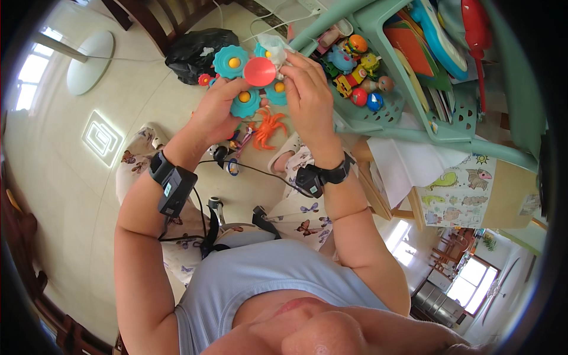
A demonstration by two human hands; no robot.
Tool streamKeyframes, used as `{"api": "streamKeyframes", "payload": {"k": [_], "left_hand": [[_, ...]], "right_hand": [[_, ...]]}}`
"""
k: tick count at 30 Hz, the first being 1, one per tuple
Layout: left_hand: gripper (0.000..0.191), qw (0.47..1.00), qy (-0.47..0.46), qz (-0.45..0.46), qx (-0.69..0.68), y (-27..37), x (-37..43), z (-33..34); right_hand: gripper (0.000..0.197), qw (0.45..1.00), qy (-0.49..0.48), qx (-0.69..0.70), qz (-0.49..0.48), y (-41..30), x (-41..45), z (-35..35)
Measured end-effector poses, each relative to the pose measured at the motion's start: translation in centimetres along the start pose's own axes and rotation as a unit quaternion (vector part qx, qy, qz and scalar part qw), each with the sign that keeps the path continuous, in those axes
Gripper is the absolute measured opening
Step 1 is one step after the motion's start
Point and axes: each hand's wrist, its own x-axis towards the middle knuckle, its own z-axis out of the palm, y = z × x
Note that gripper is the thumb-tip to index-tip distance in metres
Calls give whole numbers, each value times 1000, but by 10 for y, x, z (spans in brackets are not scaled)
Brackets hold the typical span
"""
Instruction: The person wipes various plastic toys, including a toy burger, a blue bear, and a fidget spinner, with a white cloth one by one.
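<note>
My left hand [222,106] grips a plastic toy [259,71] with a coral-red round centre and several turquoise scalloped discs, each with a yellow knob. On the toy's right side, my right hand [309,93] pinches a crumpled white tissue or cloth [274,48] against it. Below the toy, an orange toy crab [267,128] lies on the floor. Small toys, among them a black-and-white one [220,153] and a blue-and-white one [232,166], lie between my legs. Fingers and tissue hide part of the toy.
A green plastic rack [386,128] at the right holds small toys [350,66] and books [410,49]. A black plastic bag [195,49] lies beside a wooden chair [153,22]. At the left stands a round white base [91,66]. Black cables run from my wrist devices.
</note>
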Motion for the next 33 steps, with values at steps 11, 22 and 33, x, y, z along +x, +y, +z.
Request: {"api": "streamKeyframes", "payload": {"k": [11, 22, 33], "left_hand": [[39, 991, 76, 45, -97, -6, 9, 13], [41, 996, 11, 36, -82, -8, 17, 22], [51, 992, 80, -16, -93, -3, 17, 24]], "right_hand": [[20, 998, -16, -25, -59, -30, -9, 14], [24, 992, 61, -75, -82, -4, 3, 9], [22, 996, -1, 53, -77, -30, -12, 19]]}}
